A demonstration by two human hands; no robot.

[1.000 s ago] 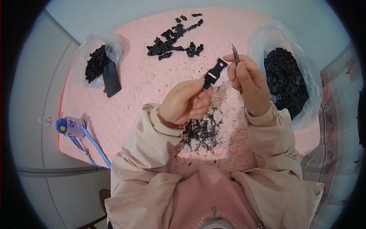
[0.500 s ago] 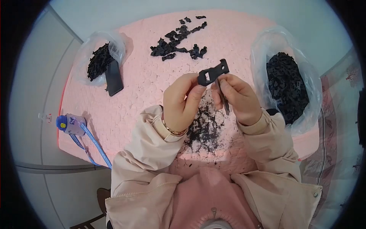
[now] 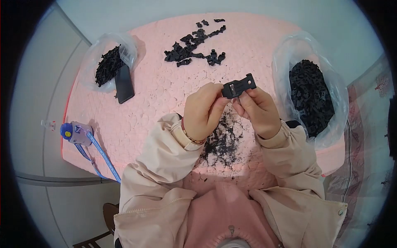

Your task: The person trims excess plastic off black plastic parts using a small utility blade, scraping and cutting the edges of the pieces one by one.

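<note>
A black plastic part (image 3: 240,85) with a rectangular opening and a round hole near one end is held up over the table. My left hand (image 3: 203,108) pinches its left end between thumb and fingers. My right hand (image 3: 260,111) is closed just below the part, around a thin blade-like tool that is mostly hidden. A small shiny strip (image 3: 232,89), which looks like the tool's tip, shows in the opening. Dark shavings (image 3: 225,142) are scattered on the pink quilted cover (image 3: 144,136) under my hands.
Similar black parts (image 3: 182,53) lie loose at the back. On the right, a clear plastic bag (image 3: 283,53) holds a heap of black pieces (image 3: 311,97). Another bag (image 3: 89,68) with black pieces and a phone (image 3: 124,84) are at left. A strapped bottle (image 3: 78,134) stands at the left edge.
The black part has moved slightly right and down and has turned. The tool, which stuck out below my right hand, is now mostly hidden, with metal showing in the part's opening.
</note>
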